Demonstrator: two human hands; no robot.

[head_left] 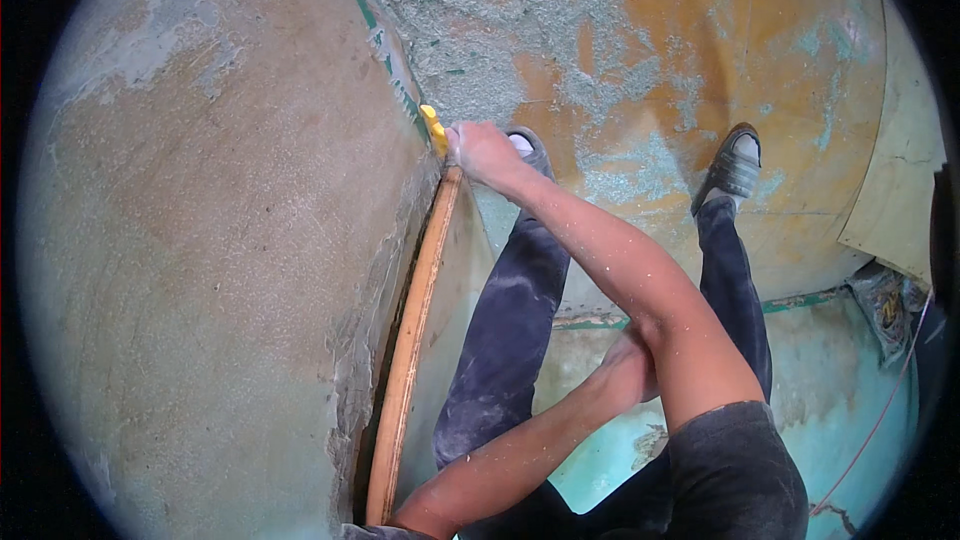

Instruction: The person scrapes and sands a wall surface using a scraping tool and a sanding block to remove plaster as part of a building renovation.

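The right hand point(485, 152) grips a yellow tool point(432, 124) beside a wooden strip point(410, 360), at the brown surface's point(200, 270) right edge. Left hand point(630, 370), partly hidden by the right arm point(700, 360) — can't tell its grip.

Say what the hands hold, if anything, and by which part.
The right hand holds a yellow tool, one end sticking out; the gripped part is hidden. The left hand is partly hidden behind the right arm: cannot tell.

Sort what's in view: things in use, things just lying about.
Apparently in use:
- yellow object, in the right hand
- wooden strip, upper end by that hand

Apparently lying about:
- crumpled plastic
- red cord
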